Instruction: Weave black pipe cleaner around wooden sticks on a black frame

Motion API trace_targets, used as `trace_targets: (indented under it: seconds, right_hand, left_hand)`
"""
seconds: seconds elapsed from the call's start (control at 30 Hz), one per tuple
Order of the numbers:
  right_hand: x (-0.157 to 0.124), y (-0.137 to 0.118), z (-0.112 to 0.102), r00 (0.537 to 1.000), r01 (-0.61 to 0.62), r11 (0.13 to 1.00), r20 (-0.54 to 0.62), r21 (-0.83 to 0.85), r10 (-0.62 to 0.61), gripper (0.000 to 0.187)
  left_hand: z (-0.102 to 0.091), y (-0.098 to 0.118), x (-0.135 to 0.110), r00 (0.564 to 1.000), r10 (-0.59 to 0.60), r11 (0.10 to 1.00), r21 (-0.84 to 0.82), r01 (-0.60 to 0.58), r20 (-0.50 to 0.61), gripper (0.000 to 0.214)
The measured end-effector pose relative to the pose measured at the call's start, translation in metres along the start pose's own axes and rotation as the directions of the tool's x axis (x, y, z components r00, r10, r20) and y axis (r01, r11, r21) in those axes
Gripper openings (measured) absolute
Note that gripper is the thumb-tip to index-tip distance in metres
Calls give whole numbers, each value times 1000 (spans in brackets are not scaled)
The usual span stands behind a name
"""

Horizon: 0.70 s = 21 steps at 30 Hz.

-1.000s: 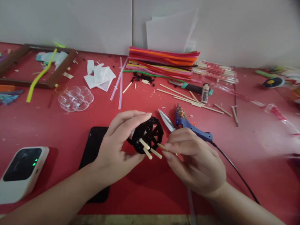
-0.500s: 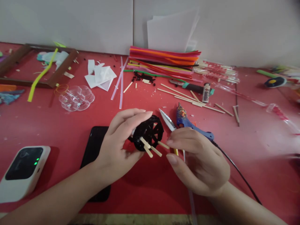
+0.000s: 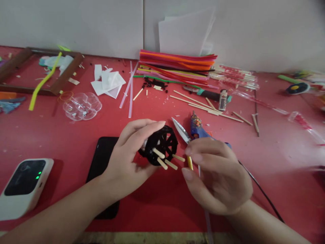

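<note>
My left hand [image 3: 129,156] is wrapped around a small round black fuzzy frame [image 3: 167,140], built like a spoked wheel or drum. Several short wooden sticks [image 3: 171,164] poke out of its near side, toward the right. My palm and fingers hide its left part. Just right of the stick ends, my right hand [image 3: 220,176] is held with thumb and fingertips apart, nothing visible between them. Behind those fingers lie scissors [image 3: 180,130], blade toward the upper left, and a blue glue gun [image 3: 196,125]. A yellow piece [image 3: 190,162] shows beside my fingertips, perhaps the scissors' handle.
A black phone [image 3: 103,159] lies under my left forearm, a white device [image 3: 27,186] farther left. Behind are pipe cleaners [image 3: 177,62], wooden sticks [image 3: 193,103], a utility knife [image 3: 209,94], paper scraps [image 3: 109,81] and a clear flower-shaped case [image 3: 82,106]. A black cord [image 3: 264,193] runs right.
My right hand has drawn slightly right, its fingertips now apart from the rightmost stick. The black frame stays in my left hand, shifted and tilted very slightly.
</note>
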State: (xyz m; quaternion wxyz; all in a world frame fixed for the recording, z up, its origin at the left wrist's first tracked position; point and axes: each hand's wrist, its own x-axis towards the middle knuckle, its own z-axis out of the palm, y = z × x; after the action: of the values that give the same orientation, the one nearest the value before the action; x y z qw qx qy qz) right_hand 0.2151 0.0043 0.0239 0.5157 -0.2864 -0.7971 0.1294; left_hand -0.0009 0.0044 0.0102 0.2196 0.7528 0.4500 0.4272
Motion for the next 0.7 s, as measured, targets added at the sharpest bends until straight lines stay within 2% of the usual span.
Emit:
trace_targets:
  seconds: [0.07,0.23,0.37,0.7]
  right_hand:
    - [-1,1,0,1000,17,998,-25,-53,-19,43]
    - [-2,1,-2,999,13,986,-33,-166,-19,29]
    - [-2,0,-3,999,-4,980,-47,-198,-6,24]
    - [-1,-2,-1,1000,-3,985,-16,-173,0,22]
  left_hand:
    - [1,0,0,999,-20,1000,-24,20,29,65]
    - [1,3,0,986,-102,990,-80,113,132,67]
    - [2,4,1,979,-154,978,-121,171,133,68]
    - [2,4,0,978,-143,983,-91,158,155,68]
